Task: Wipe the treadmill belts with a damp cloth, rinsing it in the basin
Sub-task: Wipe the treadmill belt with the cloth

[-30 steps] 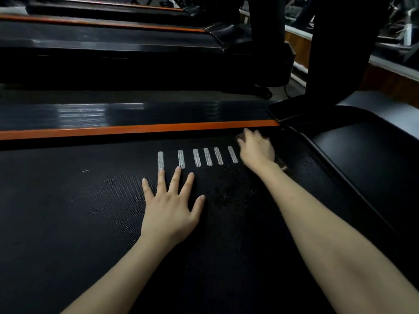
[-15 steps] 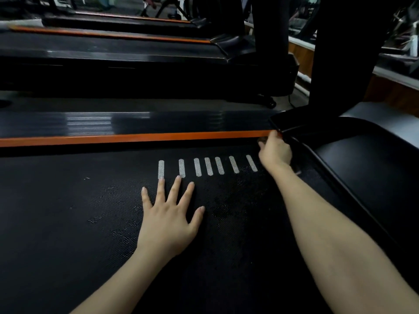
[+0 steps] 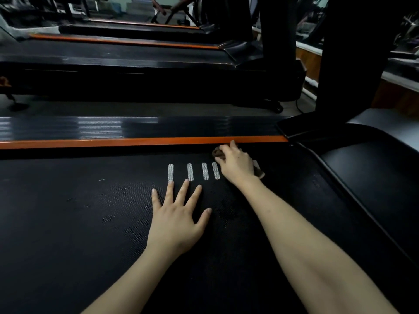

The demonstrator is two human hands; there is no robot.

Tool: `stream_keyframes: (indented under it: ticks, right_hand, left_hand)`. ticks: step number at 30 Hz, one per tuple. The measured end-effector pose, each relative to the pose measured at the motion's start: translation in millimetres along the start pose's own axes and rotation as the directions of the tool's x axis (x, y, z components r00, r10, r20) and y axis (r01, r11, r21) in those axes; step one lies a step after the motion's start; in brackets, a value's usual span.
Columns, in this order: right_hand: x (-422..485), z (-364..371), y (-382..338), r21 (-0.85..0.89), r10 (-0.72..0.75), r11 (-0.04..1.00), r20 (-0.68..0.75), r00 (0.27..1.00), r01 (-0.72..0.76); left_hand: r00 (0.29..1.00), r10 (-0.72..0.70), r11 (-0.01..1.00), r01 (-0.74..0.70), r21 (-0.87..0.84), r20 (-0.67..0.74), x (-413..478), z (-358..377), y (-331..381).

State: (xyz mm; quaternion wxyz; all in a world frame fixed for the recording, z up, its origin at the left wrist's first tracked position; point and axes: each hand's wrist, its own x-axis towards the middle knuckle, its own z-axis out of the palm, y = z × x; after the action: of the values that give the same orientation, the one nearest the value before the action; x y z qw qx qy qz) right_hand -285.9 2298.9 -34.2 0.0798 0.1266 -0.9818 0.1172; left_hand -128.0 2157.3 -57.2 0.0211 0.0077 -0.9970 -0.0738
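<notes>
At far edge of belt (image 3: 68, 223), just beside orange rail (image 3: 113, 142): right hand (image 3: 237, 165) curled over brown cloth (image 3: 217, 152), pressed it down, guessing to scrub that edge. Left hand (image 3: 175, 219) lay flat nearer, fingers spread, held nothing, probably propping body weight.

Crumpled brown cloth (image 3: 217, 152) on black belt (image 3: 68, 223)

An orange strip (image 3: 136, 141) runs left to right across mid-frame, bordered on its far side by a glossy black side rail (image 3: 181, 126) with pale reflections. Beyond the rail lies grey floor (image 3: 113, 108). At right, a curved black motor cover (image 3: 367, 168) sits below a black upright column (image 3: 349, 53). A small wheel (image 3: 278, 109) and a wood-panelled ledge (image 3: 308, 64) stand behind.
</notes>
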Motion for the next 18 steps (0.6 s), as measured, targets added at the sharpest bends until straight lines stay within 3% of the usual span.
stream_keyframes:
  ticks: [8, 12, 18]
  right_hand:
    - [-96.6, -14.3, 5.3, 0.068, -0.337, 0.94, 0.064, 0.939, 0.333]
    - [-59.1, -13.3, 1.0, -0.075, -0.255, 0.963, 0.072, 0.964, 0.26]
    - [-72.0, -8.2, -10.3, 0.187, -0.192, 0.966, 0.065, 0.979, 0.178]
  left_hand:
    - [0.999, -0.045, 0.986, 0.041, -0.163, -0.024, -7.6, -15.2, -8.0]
    - [0.997, -0.083, 0.997, 0.083, -0.001, 0.01, -42.0, -16.2, -28.6]
    - [0.992, -0.116, 0.992, 0.113, 0.048, 0.05, -60.4, -10.7, -43.3]
